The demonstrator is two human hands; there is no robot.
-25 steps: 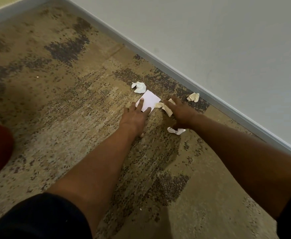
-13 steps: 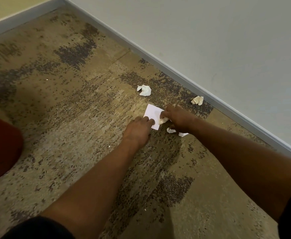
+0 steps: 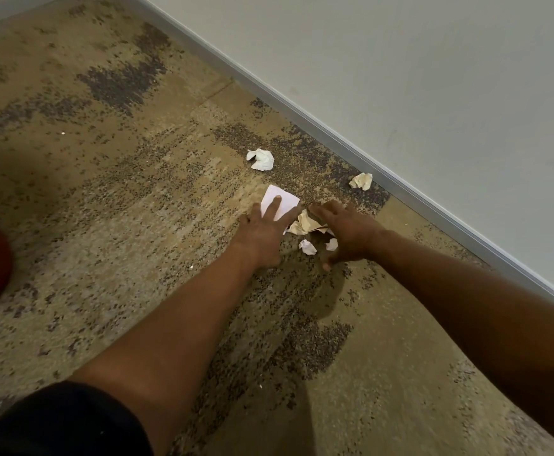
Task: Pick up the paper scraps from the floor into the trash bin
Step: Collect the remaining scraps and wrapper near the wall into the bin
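With my left hand point(image 3: 262, 233) flat on the white sheet point(image 3: 280, 200) and right hand point(image 3: 346, 230) spread over the crumpled scraps point(image 3: 308, 223) on the floor point(image 3: 121, 199), loose gathering risks dropping small pieces.

We found no readable text, labels, brands or nos. anywhere; the flat white paper sheet point(image 3: 280, 200) looked blank, and the crumpled scraps showed no print we could read.

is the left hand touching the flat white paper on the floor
Touching. The head view shows the left hand with straight fingers lying on the flat white paper, with no gap between them.
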